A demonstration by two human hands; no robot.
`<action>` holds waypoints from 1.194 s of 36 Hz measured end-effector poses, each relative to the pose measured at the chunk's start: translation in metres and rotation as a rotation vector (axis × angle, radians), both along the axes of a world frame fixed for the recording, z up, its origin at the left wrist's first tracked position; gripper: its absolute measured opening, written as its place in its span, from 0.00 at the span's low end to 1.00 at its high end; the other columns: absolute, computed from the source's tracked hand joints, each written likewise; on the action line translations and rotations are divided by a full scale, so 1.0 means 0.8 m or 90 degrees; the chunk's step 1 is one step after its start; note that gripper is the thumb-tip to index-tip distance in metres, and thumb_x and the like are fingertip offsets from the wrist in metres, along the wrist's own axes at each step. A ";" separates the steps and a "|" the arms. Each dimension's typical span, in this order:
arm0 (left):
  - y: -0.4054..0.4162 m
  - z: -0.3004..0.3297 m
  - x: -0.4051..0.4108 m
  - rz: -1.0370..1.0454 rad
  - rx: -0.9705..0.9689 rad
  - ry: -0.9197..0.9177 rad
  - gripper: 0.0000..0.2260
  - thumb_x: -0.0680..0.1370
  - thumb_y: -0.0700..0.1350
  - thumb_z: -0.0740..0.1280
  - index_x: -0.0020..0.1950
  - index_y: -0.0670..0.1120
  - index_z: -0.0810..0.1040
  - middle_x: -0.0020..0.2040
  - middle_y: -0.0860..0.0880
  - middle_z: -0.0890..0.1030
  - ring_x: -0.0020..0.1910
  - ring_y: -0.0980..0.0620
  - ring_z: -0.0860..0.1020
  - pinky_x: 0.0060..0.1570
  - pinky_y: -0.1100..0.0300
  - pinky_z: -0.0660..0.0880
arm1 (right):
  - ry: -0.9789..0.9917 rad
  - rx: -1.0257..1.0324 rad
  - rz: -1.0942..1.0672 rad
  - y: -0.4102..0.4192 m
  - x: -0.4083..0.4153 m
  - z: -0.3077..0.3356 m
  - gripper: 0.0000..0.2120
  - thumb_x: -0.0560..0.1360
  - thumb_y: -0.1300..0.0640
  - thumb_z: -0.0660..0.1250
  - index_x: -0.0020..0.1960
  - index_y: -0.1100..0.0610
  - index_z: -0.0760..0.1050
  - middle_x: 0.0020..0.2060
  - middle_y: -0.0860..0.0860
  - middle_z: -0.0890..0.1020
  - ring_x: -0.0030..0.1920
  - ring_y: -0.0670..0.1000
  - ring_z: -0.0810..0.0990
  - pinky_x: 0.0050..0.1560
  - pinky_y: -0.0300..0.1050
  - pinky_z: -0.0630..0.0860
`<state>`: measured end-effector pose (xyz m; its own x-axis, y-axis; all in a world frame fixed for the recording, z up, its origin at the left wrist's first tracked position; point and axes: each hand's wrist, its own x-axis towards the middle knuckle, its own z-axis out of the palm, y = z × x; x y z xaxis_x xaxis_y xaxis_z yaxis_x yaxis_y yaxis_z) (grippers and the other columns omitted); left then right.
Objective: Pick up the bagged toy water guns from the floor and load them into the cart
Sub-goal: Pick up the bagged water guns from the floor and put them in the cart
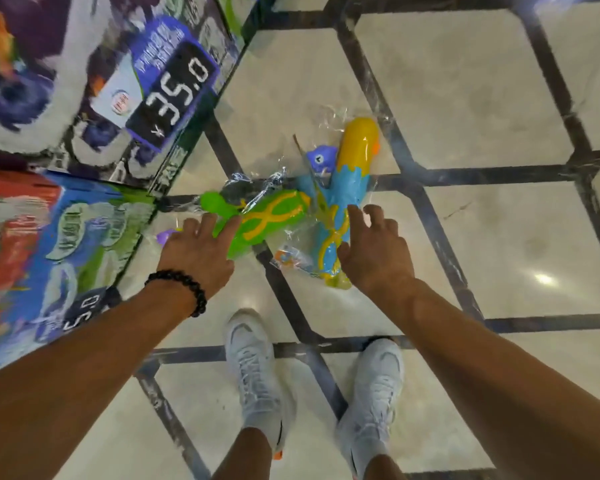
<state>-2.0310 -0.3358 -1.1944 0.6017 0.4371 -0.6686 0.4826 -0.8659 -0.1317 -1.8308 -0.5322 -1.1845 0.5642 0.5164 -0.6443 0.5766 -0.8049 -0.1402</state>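
Two bagged toy water guns lay on the pale tiled floor (465, 98), which was crossed by dark grout-like bands, just ahead of a pair of white sneakers (253, 372). The green water gun (271, 216), patterned with yellow loops, lay in its clear plastic bag roughly crosswise, its round green end toward the shelving on the left. The blue and yellow water gun (354, 157) lay in its own clear bag beside it, running away from the person, with a small purple shark-like figure (321, 157) against its left side and an orange piece at its near end. The two bags met where the green gun's tip reached the blue body. The left hand (196, 251), a black beaded bracelet (181, 289) on its wrist, reached down over the near part of the green gun with fingers spread and fairly straight, its grip wide and closed on nothing. The right hand (374, 251) hovered over the lower half of the blue and yellow gun, fingers loosely bent and apart, its grip likewise wide and holding nothing; whether the fingertips touched the plastic could not be told. To the left stood boxed goods with blurred colourful printing, and a dark price tag (174, 98) on them read "35.0"; a second tag (84, 310) lower down showed only partial digits.
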 end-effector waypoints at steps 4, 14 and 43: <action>0.007 -0.069 -0.009 0.013 0.034 -0.005 0.41 0.77 0.63 0.66 0.82 0.59 0.44 0.74 0.44 0.63 0.65 0.40 0.70 0.53 0.47 0.75 | -0.021 0.006 -0.088 0.005 0.003 -0.068 0.33 0.79 0.53 0.64 0.80 0.50 0.54 0.74 0.56 0.62 0.66 0.64 0.69 0.59 0.60 0.74; 0.008 -0.159 -0.021 0.085 0.007 -0.059 0.48 0.73 0.57 0.74 0.83 0.59 0.45 0.72 0.39 0.66 0.63 0.36 0.70 0.52 0.42 0.74 | -0.002 0.130 -0.244 0.014 -0.037 -0.174 0.51 0.74 0.46 0.74 0.80 0.40 0.39 0.78 0.53 0.54 0.59 0.66 0.77 0.51 0.61 0.80; -0.056 0.280 0.130 -0.007 -0.024 -0.186 0.52 0.68 0.69 0.66 0.84 0.55 0.43 0.61 0.45 0.72 0.52 0.41 0.77 0.41 0.49 0.79 | -0.060 0.252 -0.323 -0.110 0.088 0.227 0.49 0.69 0.50 0.76 0.80 0.39 0.49 0.74 0.47 0.57 0.49 0.63 0.80 0.41 0.49 0.71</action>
<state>-1.9272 -0.3806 -0.9701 0.7755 0.4074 -0.4822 0.4859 -0.8729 0.0439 -1.7605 -0.6200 -1.0030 0.8454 0.3585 -0.3958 0.1620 -0.8784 -0.4496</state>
